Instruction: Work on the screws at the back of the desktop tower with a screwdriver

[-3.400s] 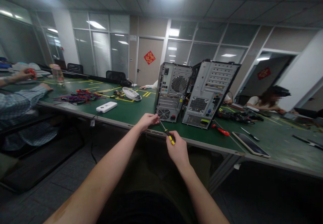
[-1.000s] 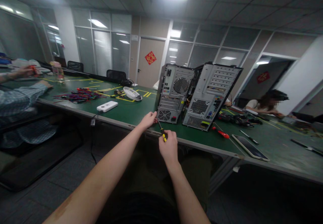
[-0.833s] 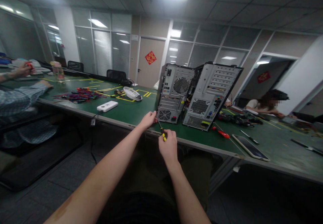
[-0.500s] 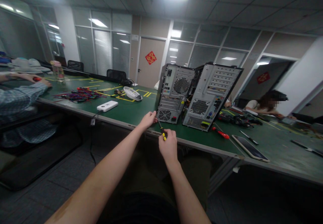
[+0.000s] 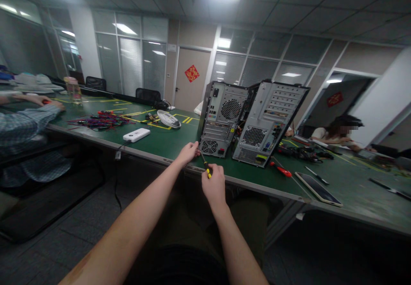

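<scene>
My right hand (image 5: 214, 184) is closed around the yellow-and-black handle of a screwdriver (image 5: 206, 166). Its shaft slants up and left to the lower left corner of a computer case (image 5: 222, 120), whose back panel with a fan grille and ports faces me. At that same corner my left hand (image 5: 189, 153) has its fingers pinched together beside the screwdriver's tip. What they hold, if anything, is too small to make out. A second computer case (image 5: 268, 122) stands upright just to the right, its back panel also towards me.
On the green table (image 5: 160, 146) lie a white power bank (image 5: 136, 135), a pile of thin wired parts (image 5: 101, 121) and a white fan cover (image 5: 168, 119). To the right are a red-handled tool (image 5: 281, 169), a phone (image 5: 317, 188) and black cables (image 5: 306, 152). Co-workers sit at both sides.
My hands and the screwdriver have hardly moved. The co-worker at the right has shifted the head and a hand slightly; the one at the left has moved the hands a little.
</scene>
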Demonstrator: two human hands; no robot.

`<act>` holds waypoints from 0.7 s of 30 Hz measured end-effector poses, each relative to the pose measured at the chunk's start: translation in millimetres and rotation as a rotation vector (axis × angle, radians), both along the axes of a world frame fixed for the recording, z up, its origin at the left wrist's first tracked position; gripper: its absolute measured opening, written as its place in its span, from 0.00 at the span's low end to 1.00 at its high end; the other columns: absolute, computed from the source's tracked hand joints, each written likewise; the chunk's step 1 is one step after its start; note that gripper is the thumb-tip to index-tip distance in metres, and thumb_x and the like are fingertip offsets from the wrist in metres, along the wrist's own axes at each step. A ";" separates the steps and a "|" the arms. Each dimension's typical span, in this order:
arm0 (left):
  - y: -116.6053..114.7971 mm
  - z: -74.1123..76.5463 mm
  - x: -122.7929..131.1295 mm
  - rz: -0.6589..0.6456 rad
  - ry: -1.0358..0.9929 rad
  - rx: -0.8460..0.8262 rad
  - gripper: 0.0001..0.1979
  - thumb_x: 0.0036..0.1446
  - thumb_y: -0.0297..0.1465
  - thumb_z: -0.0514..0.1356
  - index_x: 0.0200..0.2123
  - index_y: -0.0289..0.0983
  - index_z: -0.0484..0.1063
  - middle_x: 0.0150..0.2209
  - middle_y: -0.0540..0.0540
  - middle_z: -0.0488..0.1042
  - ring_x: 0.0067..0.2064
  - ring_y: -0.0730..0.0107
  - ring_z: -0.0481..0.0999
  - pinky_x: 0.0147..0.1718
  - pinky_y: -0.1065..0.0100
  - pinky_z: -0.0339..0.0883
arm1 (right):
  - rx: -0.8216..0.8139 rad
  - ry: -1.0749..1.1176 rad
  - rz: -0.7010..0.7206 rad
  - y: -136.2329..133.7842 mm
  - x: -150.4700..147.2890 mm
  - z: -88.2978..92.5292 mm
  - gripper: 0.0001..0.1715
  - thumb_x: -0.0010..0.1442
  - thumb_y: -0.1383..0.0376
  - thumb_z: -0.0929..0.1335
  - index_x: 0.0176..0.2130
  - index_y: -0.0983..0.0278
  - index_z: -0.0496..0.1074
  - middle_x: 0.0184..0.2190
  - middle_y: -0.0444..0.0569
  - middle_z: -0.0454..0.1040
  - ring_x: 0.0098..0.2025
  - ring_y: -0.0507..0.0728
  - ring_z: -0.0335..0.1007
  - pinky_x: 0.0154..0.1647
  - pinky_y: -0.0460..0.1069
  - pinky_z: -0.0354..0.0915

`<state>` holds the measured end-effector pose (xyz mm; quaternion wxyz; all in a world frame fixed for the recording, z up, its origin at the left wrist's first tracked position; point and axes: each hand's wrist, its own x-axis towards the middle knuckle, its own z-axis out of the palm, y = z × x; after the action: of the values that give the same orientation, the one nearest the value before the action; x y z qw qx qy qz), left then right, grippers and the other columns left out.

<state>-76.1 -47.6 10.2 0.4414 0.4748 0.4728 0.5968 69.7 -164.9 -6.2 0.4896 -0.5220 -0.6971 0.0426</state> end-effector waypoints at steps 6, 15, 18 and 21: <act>-0.9 -0.2 -0.2 0.001 -0.002 -0.005 0.16 0.66 0.43 0.60 0.32 0.36 0.66 0.29 0.45 0.79 0.29 0.72 0.78 0.31 0.72 0.69 | -0.020 -0.004 -0.002 0.7 -1.1 0.4 0.15 0.60 0.70 0.64 0.46 0.67 0.73 0.44 0.57 0.70 0.46 0.62 0.72 0.52 0.55 0.68; -3.0 -0.3 -1.1 -0.021 0.004 -0.014 0.06 0.60 0.27 0.62 0.35 0.37 0.66 0.26 0.48 0.77 0.29 0.71 0.79 0.34 0.71 0.71 | -0.005 0.011 -0.004 -0.1 -4.0 -3.0 0.15 0.61 0.69 0.63 0.46 0.65 0.73 0.45 0.56 0.71 0.46 0.62 0.71 0.51 0.55 0.68; -3.7 -2.9 -1.7 -0.041 0.104 0.010 0.12 0.53 0.23 0.66 0.36 0.38 0.65 0.24 0.50 0.77 0.28 0.70 0.79 0.34 0.70 0.71 | -0.005 0.020 -0.003 -1.4 -5.3 -3.5 0.14 0.62 0.68 0.63 0.47 0.64 0.72 0.44 0.55 0.70 0.45 0.61 0.71 0.50 0.54 0.68; -4.0 -5.1 -1.6 -0.065 0.157 0.010 0.17 0.49 0.22 0.68 0.37 0.39 0.64 0.23 0.52 0.77 0.27 0.69 0.78 0.32 0.70 0.71 | -0.006 0.014 -0.020 -3.3 -7.1 -3.0 0.14 0.63 0.67 0.62 0.47 0.64 0.71 0.42 0.54 0.70 0.44 0.61 0.70 0.47 0.54 0.68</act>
<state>-77.8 -51.5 5.1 0.4195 0.5376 0.4874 0.5454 62.7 -168.2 -9.3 0.4934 -0.5303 -0.6881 0.0435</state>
